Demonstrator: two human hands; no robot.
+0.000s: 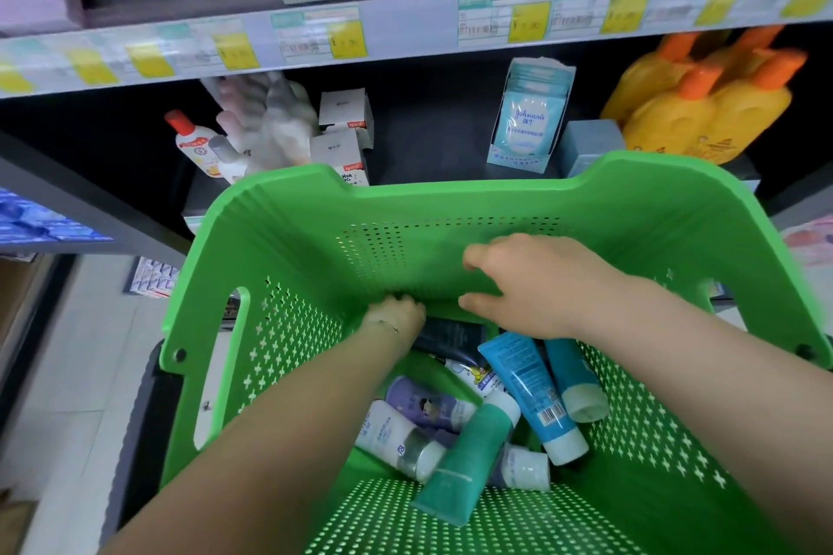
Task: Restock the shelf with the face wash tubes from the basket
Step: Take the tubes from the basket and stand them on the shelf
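Green moulded plastic, pierced with round holes and small crosses, forms the basket [288,239], which sits before the dark shelf [428,144]. Smooth, glossy face wash tubes [523,379] lie jumbled on its floor: two blue with white caps, one teal tube [469,455] with a flat crimped end, others lilac and white. The left hand [396,315] reaches down at a flat dark tube [450,331] by the far wall; its fingers are hidden, so their grip cannot be told. The right hand [536,288] hovers above the blue tubes, fingers [473,302] loosely apart, holding nothing.

Dark shelf [428,153] with white boxes [345,115], sachet display [527,122], yellow bottles [694,122]
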